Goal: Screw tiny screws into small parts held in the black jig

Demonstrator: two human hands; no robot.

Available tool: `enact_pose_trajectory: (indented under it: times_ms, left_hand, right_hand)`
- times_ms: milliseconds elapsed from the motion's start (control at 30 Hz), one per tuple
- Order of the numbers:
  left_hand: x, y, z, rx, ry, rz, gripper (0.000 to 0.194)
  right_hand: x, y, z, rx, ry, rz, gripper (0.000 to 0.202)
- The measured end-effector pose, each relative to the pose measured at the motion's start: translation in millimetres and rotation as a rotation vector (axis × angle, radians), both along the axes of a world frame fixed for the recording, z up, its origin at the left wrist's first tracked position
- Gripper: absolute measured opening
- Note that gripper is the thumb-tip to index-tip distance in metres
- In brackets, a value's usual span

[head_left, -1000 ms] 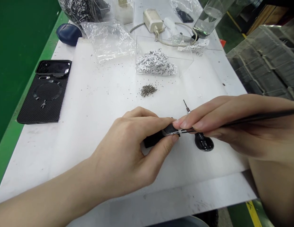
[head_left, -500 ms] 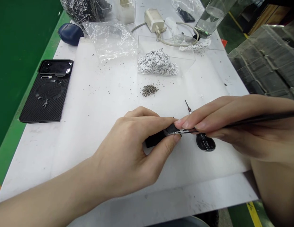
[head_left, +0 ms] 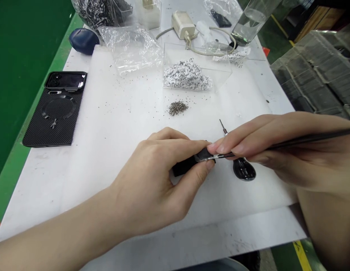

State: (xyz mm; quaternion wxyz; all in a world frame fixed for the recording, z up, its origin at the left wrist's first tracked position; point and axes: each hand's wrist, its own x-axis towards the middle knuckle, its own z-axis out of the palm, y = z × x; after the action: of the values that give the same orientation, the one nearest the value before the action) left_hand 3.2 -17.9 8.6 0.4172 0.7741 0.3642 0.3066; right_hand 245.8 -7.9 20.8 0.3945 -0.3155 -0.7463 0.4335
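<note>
My left hand [head_left: 160,177] is closed on a small black part [head_left: 184,166], thumb and index finger along its two sides. The part lies low over the white foam sheet, and my fingers cover much of it. My right hand [head_left: 265,146] pinches a pair of tweezers [head_left: 293,142] with black handles. Their bright tips touch the right end of the black part; whether something sits between the tips I cannot tell. A screwdriver [head_left: 244,169] with a bulbous black handle lies partly under my right hand, its thin shaft pointing away.
A pile of tiny screws [head_left: 178,108] lies before a clear tray [head_left: 217,81] of small white pieces. At the left is a black phone [head_left: 58,113]. A charger [head_left: 183,24], plastic bag [head_left: 132,49] and blue object [head_left: 84,40] stand behind. Clear boxes [head_left: 312,67] are right.
The tweezers' handles have tilted slightly in my right hand, their rear end rising a little. My left hand and the black part stay in place.
</note>
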Motion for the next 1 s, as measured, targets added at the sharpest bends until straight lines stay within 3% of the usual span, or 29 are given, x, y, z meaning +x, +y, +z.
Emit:
enact_pose_trajectory:
  times_ms: [1000]
  left_hand:
    - [-0.6,0.1,0.8,0.000,0.028,0.003,0.014]
  right_hand:
    - [0.5,1.4,-0.3,0.006,0.007,0.012,0.031]
